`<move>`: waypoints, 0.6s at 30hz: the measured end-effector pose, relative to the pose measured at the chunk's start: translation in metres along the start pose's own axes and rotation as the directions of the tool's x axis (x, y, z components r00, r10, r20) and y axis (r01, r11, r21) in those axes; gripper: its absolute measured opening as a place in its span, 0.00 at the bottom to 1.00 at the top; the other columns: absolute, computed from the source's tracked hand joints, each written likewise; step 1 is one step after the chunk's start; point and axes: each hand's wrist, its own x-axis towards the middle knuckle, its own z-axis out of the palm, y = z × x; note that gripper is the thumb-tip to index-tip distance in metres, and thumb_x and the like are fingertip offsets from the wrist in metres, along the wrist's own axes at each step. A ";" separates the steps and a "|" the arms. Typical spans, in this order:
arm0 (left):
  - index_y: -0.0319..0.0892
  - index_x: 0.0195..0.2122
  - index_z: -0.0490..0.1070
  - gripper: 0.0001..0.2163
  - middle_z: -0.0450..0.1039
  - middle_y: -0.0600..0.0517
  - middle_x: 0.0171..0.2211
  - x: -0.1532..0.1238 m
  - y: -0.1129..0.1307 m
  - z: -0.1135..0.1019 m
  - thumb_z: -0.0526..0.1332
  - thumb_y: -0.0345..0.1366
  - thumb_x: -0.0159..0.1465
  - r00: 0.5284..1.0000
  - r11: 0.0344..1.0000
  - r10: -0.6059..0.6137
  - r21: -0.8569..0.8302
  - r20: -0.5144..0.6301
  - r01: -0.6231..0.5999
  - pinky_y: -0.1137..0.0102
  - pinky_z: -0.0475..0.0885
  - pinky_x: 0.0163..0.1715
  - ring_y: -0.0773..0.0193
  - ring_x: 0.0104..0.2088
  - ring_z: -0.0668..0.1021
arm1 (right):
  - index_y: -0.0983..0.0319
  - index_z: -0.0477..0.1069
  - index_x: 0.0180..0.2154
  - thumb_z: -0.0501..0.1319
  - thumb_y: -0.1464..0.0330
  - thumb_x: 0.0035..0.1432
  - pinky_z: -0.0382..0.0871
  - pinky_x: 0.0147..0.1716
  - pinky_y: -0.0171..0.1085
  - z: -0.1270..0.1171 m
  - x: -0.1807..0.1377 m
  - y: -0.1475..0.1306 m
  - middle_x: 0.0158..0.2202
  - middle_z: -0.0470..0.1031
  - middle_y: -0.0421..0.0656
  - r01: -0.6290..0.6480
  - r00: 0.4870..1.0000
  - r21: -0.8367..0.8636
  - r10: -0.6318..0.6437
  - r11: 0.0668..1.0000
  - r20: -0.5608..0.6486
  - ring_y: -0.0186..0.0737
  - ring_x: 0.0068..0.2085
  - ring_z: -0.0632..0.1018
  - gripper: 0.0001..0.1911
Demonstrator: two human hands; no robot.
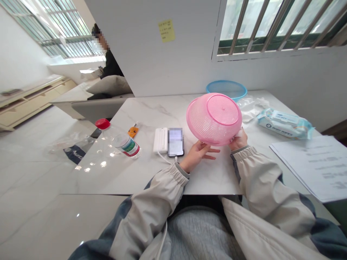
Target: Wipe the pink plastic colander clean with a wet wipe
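A pink plastic mesh basket [200, 117] is tilted up above the table, its round base turned toward me and its opening facing away. At the lower left of its rim, my left hand [196, 155] pinches the edge, with the other fingers stretched out below. My right hand [239, 141] grips the rim at the lower right, its fingers partly hidden behind the basket. Just left of my left hand lie a phone [175, 142] and a white power bank [161, 141] with a white cable.
Behind the basket stand a blue basket [227, 88] and crumpled clear plastic [251, 108]. A wipes pack [286, 123] and printed sheets [314, 164] lie right. Leftward are a red-capped container [103, 124], a labelled clear cup [128, 146] and an orange tag [133, 131]. Another person sits far left.
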 end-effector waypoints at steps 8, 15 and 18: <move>0.41 0.42 0.70 0.26 0.73 0.53 0.27 0.008 -0.007 -0.007 0.66 0.62 0.65 0.973 0.988 0.142 0.089 -0.182 -0.128 0.71 0.70 0.27 0.65 0.27 0.77 | 0.62 0.71 0.33 0.62 0.78 0.60 0.73 0.25 0.29 0.003 0.001 -0.003 0.26 0.73 0.34 -0.049 0.998 0.003 0.049 0.999 0.051 0.33 0.28 0.72 0.07; 0.46 0.33 0.60 0.25 0.58 0.61 0.21 0.013 -0.007 -0.012 0.64 0.62 0.67 0.892 0.974 0.184 -0.046 -0.413 -0.222 0.72 0.59 0.21 0.71 0.20 0.63 | 0.60 0.66 0.27 0.62 0.81 0.58 0.68 0.22 0.26 0.000 0.003 -0.002 0.21 0.66 0.32 -0.069 0.994 0.010 0.068 0.998 0.087 0.30 0.24 0.67 0.12; 0.44 0.35 0.63 0.24 0.66 0.57 0.26 0.011 -0.006 -0.011 0.64 0.61 0.67 0.911 0.972 0.137 -0.125 -0.388 -0.200 0.71 0.63 0.21 0.70 0.21 0.68 | 0.61 0.67 0.28 0.62 0.81 0.57 0.68 0.22 0.27 -0.002 0.005 -0.001 0.21 0.66 0.32 -0.067 0.993 0.004 0.066 0.998 0.100 0.30 0.24 0.68 0.11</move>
